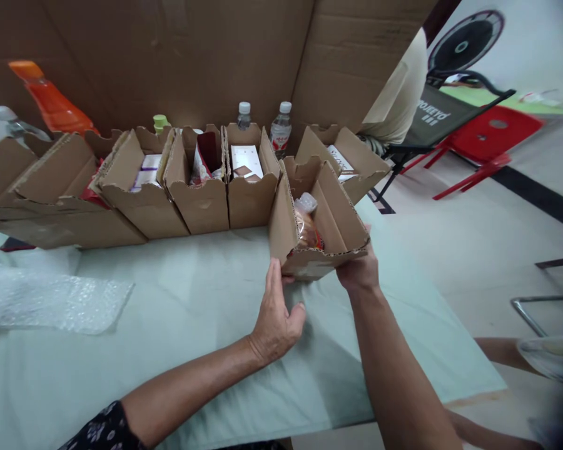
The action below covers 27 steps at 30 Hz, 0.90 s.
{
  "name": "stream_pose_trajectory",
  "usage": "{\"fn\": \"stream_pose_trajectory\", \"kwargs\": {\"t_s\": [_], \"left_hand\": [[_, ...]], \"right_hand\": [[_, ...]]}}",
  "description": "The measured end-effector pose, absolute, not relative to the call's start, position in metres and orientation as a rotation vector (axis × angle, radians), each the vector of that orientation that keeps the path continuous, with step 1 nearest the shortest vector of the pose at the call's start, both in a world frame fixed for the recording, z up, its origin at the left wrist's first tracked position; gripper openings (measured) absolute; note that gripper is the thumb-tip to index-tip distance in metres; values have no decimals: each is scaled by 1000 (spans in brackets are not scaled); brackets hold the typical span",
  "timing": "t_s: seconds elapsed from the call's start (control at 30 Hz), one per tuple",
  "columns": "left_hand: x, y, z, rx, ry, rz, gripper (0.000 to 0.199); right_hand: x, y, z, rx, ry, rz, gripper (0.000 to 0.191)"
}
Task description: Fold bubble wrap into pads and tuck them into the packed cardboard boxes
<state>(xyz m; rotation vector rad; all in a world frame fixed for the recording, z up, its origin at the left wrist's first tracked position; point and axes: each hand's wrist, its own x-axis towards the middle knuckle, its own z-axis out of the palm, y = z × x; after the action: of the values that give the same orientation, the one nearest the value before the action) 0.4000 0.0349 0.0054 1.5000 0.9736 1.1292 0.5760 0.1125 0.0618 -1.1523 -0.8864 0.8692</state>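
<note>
An open cardboard box (309, 265) with a wrapped brown item (306, 230) and a clear plastic piece (306, 203) inside stands tilted out from the row. My right hand (360, 269) grips its near right corner, the fingers partly hidden behind the cardboard. Against the near left corner rest the fingertips of my left hand (276, 319), its thumb apart and its palm holding nothing. Left of this box, more cardboard boxes (201, 209) stand side by side. One holds a white box (246, 162), another a red and white packet (204, 165).
Bubble wrap (56, 300) lies on the left of the green tablecloth (192, 281). Bottles, one orange (59, 103), stand behind the boxes before a tall cardboard panel (169, 62). Another open box (370, 172) sits behind right. Beyond are a red chair (492, 134) and a person's legs (502, 356).
</note>
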Motion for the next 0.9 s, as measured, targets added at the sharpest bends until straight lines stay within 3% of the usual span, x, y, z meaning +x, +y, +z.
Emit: {"fn": "stream_pose_trajectory", "kwargs": {"t_s": [0.2, 0.47, 0.6, 0.8, 0.9], "left_hand": [[419, 57, 11, 1376, 943, 1140, 96], [414, 112, 22, 1295, 1026, 1160, 93], [355, 77, 14, 1434, 1105, 1031, 78], [261, 6, -2, 1482, 1278, 943, 51], [238, -8, -1, 1464, 1310, 979, 41]], "right_hand": [[567, 54, 40, -1478, -1000, 507, 39], [557, 132, 47, -1449, -1432, 663, 67], [556, 154, 42, -1494, -1369, 632, 77], [528, 133, 63, -1404, -1440, 579, 42], [500, 158, 94, -1348, -1629, 501, 48]]}}
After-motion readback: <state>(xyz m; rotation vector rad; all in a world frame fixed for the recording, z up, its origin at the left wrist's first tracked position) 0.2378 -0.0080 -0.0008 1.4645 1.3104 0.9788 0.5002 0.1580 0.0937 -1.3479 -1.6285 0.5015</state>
